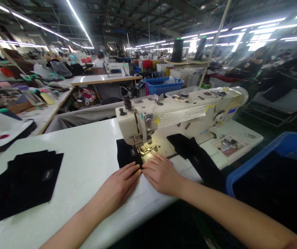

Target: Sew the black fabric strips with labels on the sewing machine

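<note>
Simply flat, matte-black cloth (124, 154) at both hands (121, 183)

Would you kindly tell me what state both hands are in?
Left hand: on the black cloth; whether it grips cannot be told.
Right hand: at that cloth's edge; grip likewise cannot be told.

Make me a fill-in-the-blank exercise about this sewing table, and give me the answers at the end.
1. The left hand touches cloth coloured ____.
2. In this view, a stack of cloth pieces lies to the ____ of the sewing machine.
3. The basket at the picture's right edge is coloured ____.
4. The right hand is ____ from the stack than the left hand.

Missing words: black; left; blue; farther.
</note>
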A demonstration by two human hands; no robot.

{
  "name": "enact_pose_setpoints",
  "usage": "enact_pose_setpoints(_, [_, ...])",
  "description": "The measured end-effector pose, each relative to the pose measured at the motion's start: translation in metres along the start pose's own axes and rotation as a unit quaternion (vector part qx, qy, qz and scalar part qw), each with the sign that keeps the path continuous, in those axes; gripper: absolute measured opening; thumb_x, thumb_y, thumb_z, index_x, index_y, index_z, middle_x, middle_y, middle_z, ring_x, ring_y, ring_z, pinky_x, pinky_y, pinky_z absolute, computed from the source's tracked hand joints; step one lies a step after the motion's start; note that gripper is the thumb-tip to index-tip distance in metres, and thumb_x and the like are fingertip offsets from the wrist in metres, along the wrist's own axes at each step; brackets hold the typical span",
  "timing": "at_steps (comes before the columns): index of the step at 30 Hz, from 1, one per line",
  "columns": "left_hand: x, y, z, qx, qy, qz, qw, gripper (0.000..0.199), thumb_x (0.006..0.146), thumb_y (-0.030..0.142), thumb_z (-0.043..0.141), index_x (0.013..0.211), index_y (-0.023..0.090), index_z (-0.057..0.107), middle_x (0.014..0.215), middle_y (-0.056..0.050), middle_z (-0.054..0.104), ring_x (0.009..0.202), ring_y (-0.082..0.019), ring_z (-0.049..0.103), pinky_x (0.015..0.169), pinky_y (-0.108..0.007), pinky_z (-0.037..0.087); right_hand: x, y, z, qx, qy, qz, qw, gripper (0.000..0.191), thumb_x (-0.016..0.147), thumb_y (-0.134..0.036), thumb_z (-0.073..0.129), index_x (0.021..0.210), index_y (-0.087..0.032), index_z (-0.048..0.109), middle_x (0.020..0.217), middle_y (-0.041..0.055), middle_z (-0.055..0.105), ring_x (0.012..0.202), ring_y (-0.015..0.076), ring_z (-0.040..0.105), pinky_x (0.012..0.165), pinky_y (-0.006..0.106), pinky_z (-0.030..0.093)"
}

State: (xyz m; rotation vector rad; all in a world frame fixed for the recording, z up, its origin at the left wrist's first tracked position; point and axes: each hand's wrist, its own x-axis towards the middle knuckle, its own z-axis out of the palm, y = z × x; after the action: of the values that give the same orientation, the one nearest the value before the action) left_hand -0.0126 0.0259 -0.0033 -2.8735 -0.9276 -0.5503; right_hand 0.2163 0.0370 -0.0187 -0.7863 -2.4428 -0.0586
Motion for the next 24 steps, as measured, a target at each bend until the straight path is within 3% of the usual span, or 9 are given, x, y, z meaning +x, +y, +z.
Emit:
enact_pose_setpoints(13, [0.004, -0.026, 0.006, 0.004, -0.009, 0.002, 1.000, 0.042, 0.093, 0.008, 0.044, 0.131, 0.015, 0.063, 0.132, -0.014, 0.064, 0.126, -0.028, 0.059, 0.102, -0.044, 0.056, 0.015, 0.011, 0.004, -0.015, -0.002, 0.040, 0.999, 0.018, 0.098, -0.018, 0.052, 0.102, -0.017, 0.070, 0.094, 0.0059, 0.064, 0.096, 0.0218, 0.054, 0.108, 0.043, 0.036])
enact_pose_setpoints(24, [0.014, -0.045, 0.008, -0.014, -0.017, -0.018, 1.000, 0.040, 0.095, 0.010, 0.043, 0.129, 0.016, 0.064, 0.132, -0.015, 0.063, 0.125, -0.028, 0.059, 0.104, -0.045, 0.054, 0.028, 0.017, 0.007, -0.049, -0.031, 0.074, 0.996, 0.015, 0.096, -0.020, 0.056, 0.102, -0.018, 0.069, 0.090, 0.0063, 0.061, 0.093, 0.0241, 0.049, 0.095, 0.040, 0.038])
